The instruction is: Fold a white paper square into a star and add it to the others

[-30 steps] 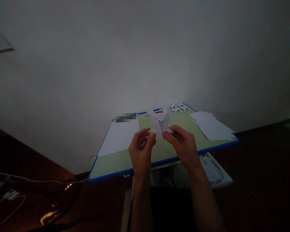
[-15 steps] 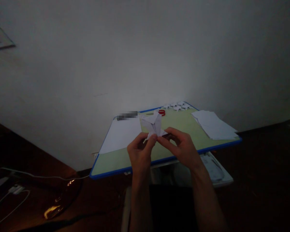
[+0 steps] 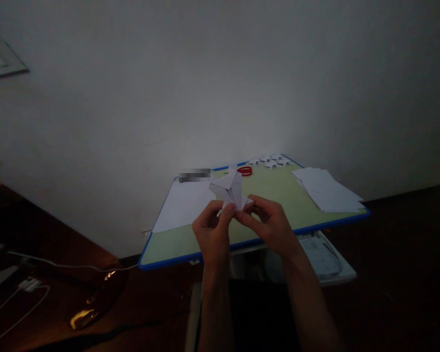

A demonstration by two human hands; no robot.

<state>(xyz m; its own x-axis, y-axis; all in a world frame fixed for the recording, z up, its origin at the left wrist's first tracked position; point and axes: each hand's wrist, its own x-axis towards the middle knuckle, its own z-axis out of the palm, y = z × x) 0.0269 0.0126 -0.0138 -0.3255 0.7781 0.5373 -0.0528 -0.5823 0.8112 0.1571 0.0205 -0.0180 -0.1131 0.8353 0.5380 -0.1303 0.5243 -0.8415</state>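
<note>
Shifted a bit left, the folded paper point(image 3: 231, 189) no longer hides the handles of the red scissors point(image 3: 246, 169). Left hand point(image 3: 212, 230) and right hand point(image 3: 270, 226) pinch its bottom end, each grip nearly closed, I guess so the folds won't pop open. It is held on the near side of the scissors. Little paper shapes point(image 3: 273, 164) sit right of the scissors, maybe to be out of the way. Loose sheets point(image 3: 328, 190) lie farther right, one big sheet point(image 3: 183, 203) left. All share a green desk point(image 3: 273, 195) by a gray wall point(image 3: 220, 88).
</note>
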